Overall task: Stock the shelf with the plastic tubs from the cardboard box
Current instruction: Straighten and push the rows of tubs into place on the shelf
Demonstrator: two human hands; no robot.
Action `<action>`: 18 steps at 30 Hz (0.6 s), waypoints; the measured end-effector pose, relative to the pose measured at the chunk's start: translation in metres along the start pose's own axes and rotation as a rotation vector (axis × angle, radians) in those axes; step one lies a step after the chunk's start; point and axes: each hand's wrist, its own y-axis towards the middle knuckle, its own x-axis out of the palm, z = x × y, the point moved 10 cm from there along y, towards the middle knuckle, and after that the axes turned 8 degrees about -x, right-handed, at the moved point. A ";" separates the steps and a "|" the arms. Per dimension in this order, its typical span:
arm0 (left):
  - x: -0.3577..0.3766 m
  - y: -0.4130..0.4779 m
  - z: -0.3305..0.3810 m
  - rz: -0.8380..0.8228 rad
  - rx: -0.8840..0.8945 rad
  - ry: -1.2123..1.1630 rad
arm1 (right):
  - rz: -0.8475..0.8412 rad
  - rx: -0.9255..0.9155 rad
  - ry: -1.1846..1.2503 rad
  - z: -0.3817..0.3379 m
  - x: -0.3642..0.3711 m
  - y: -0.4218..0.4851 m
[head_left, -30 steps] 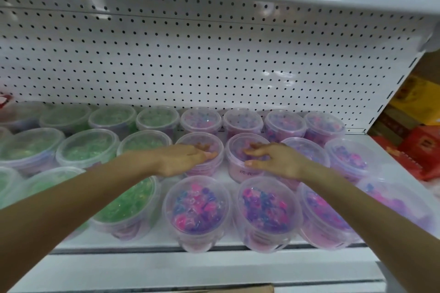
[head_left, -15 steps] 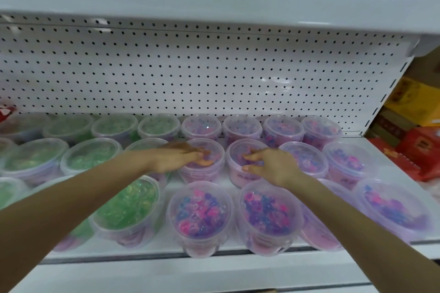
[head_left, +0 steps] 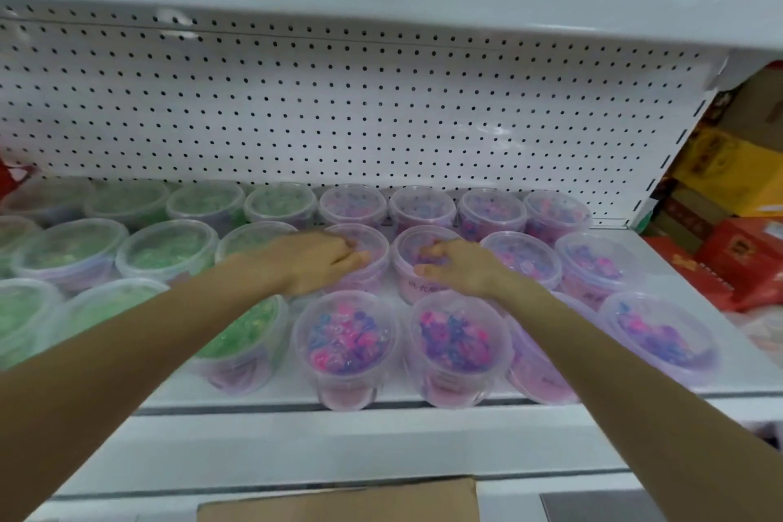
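Left hand (head_left: pixel 315 263) rests fingers-curled on the lid of a clear round plastic tub of pink-purple beads (head_left: pixel 360 256), middle row of the white metal shelf (head_left: pixel 296 428). Right hand (head_left: pixel 459 267) likewise grips the neighbouring tub (head_left: pixel 423 263), just right. Each tub lies directly under its own hand; cardboard box (head_left: pixel 339 500) near edge, below.

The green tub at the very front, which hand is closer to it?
Left. The left hand sits just behind the front green tub; the right hand rests on a pink tub farther right.
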 end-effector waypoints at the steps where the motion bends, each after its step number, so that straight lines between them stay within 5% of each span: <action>1: -0.004 -0.009 0.008 0.045 0.034 -0.005 | 0.027 -0.027 0.094 -0.005 -0.006 -0.007; 4: -0.004 -0.046 0.030 0.089 0.165 -0.154 | 0.101 -0.155 0.217 -0.023 -0.027 -0.045; 9: 0.041 -0.092 0.030 -0.050 0.192 0.044 | -0.166 -0.292 -0.115 -0.025 0.017 -0.114; 18: 0.042 -0.084 0.019 -0.024 0.182 0.181 | -0.082 -0.297 -0.244 -0.022 0.028 -0.102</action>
